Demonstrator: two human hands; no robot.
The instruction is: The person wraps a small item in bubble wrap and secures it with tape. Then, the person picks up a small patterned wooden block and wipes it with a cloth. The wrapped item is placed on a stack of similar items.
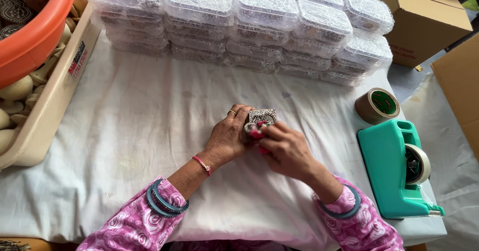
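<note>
Both forearms angle inward over the white cloth [149, 131], left hand [227, 139] and right hand [284, 149] together gripping a small carved block [262, 116], tape dispenser [394, 171] nearby, stacked clear boxes [239, 21] beyond.

Both hands are meeting over the middle of the desk [124, 131], which is lying under a white cloth. The left hand [227, 136] is gripping a small carved block [262, 116] with a dark patterned face, while the right hand [287, 149] is pressing against it from the other side. Stacks of clear plastic boxes [239, 21] are standing behind. A teal tape dispenser [394, 171] is sitting to the right, a brown tape roll [377, 105] just beyond it. An orange basin [30, 31] is resting at far left.
</note>
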